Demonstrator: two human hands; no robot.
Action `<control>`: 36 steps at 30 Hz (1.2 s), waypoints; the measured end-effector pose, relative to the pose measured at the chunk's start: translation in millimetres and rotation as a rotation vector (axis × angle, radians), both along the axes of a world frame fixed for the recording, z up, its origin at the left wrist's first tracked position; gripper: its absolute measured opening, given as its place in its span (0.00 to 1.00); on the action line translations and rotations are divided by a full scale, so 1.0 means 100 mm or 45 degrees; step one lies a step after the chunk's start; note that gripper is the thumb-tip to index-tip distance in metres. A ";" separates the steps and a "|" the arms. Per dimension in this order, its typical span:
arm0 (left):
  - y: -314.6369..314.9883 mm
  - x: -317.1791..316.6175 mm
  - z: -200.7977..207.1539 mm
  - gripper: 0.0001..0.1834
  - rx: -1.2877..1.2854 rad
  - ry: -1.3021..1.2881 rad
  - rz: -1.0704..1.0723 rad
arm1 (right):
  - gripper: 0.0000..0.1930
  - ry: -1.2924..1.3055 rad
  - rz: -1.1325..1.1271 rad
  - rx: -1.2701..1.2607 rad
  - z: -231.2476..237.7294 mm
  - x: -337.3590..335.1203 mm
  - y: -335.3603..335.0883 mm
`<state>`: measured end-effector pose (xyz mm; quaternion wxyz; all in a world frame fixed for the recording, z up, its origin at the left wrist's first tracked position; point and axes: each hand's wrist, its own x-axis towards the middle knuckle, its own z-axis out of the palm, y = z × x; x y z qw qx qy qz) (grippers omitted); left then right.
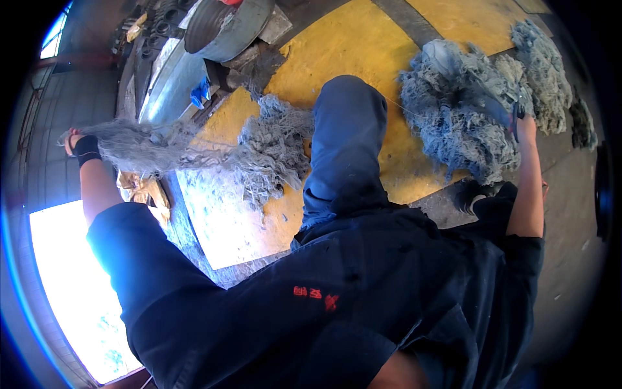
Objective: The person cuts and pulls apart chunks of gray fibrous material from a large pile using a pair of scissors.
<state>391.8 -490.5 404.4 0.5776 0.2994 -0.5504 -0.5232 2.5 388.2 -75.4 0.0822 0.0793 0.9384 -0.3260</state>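
Observation:
My left hand (72, 141), a dark band at its wrist, is stretched far out to the left. Its fingers are closed on a stretched bunch of grey tangled yarn (139, 142), which trails right into a loose grey yarn heap (275, 146) on a yellow sheet (337, 42). Out to the right, my right hand (526, 123) is closed round a dark-handled tool (516, 117). A bluish, blade-like part of it seems to lie against a large blue-grey yarn pile (453, 123); its exact kind is unclear.
Another blue-grey yarn clump (544, 78) lies at the far right, beside a small dark clump (583, 123). At the back left stand a round metal drum (227, 29) and a metal sheet with a blue scrap (200, 93). A tan crumpled sack (144, 193) lies near my left arm.

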 end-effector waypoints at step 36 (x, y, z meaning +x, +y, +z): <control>6.54 -4.20 -4.71 0.69 -0.137 -1.843 -1.232 | 0.16 0.231 0.309 -1.246 2.16 0.76 -0.26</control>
